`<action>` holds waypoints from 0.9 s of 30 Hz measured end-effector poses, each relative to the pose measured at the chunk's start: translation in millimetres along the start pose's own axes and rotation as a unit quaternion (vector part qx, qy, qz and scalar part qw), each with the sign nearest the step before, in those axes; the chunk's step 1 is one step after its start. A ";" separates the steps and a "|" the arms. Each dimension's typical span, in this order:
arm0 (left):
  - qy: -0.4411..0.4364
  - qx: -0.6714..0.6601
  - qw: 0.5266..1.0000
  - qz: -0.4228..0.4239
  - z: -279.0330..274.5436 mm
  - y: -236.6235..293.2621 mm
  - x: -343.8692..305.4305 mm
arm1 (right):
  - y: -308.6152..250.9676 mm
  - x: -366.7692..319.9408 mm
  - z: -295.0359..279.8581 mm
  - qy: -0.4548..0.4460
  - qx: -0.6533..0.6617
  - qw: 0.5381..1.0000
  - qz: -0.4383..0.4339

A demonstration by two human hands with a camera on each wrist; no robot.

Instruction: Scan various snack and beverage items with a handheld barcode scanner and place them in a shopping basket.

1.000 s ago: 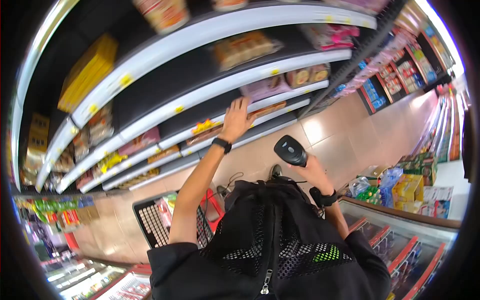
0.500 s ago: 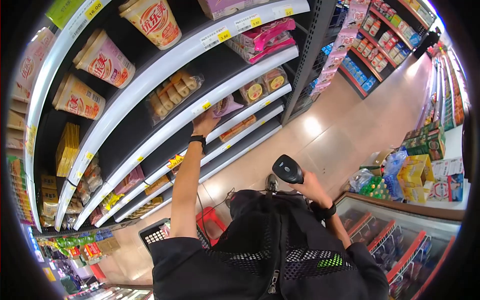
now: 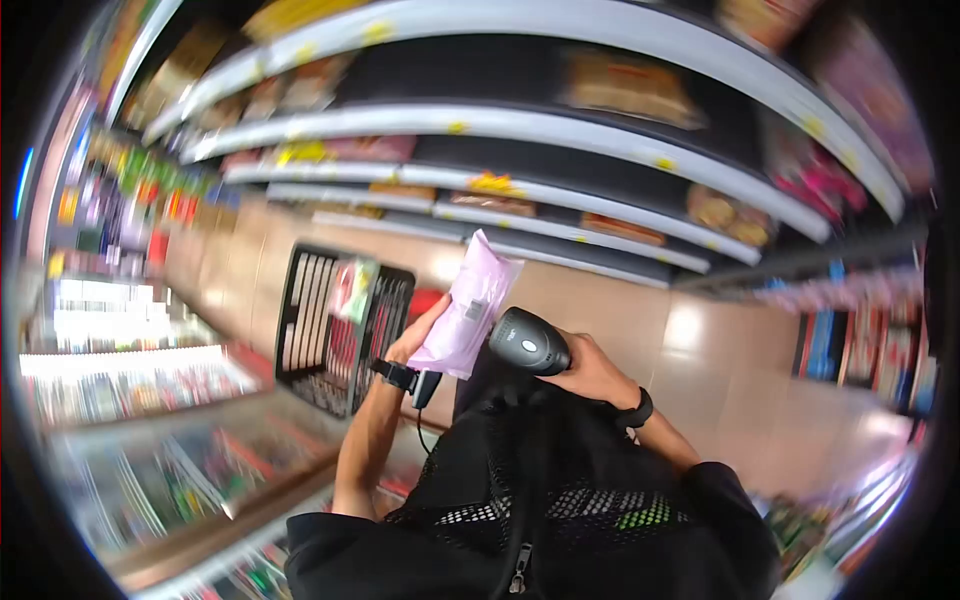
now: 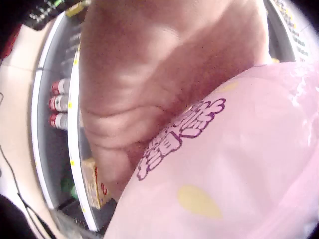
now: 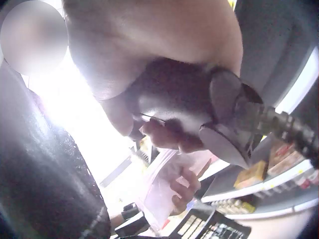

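One pink packet [image 3: 468, 305] in left grip [image 3: 420, 336], scanner [image 3: 528, 343] in right grip [image 3: 590, 372], seemingly touching

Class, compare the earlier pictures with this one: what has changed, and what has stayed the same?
The left hand has come down from the shelf and now holds a pink packet next to the scanner. The right hand keeps its grip on the scanner.

Stocked shop shelves [image 3: 560, 125] above glossy beige floor tiles [image 3: 700, 340]
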State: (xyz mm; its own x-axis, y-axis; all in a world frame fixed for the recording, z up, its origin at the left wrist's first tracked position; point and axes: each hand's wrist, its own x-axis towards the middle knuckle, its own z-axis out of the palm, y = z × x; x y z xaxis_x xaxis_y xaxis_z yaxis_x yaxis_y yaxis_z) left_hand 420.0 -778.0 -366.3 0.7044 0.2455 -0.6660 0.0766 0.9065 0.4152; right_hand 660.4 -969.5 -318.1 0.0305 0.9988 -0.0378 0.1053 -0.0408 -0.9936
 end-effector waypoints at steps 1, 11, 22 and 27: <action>0.057 -0.024 0.998 0.023 -11.3 -16.5 -11.4 | -1.2 3.4 6.9 -0.039 -0.012 0.999 -0.016; 0.217 -0.162 0.931 0.244 -195.2 -22.5 -156.2 | -18.3 123.5 136.9 -0.274 -0.102 0.955 -0.046; 0.380 0.603 0.685 0.152 -416.0 50.1 -82.9 | -37.3 189.3 217.4 -0.090 -0.141 0.977 0.130; 0.397 0.658 0.602 0.216 -434.6 84.8 -52.3 | -29.6 175.6 222.1 -0.038 -0.143 0.969 0.200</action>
State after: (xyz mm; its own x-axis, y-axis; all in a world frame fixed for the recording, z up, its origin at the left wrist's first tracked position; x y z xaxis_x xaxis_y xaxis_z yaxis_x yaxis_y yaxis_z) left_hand 83.0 -564.7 -565.6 0.3398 0.9213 -0.1890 0.8683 -0.2301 0.4396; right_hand 441.9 -787.0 -319.0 0.0541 0.9005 -0.4315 0.3723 -0.4192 -0.8281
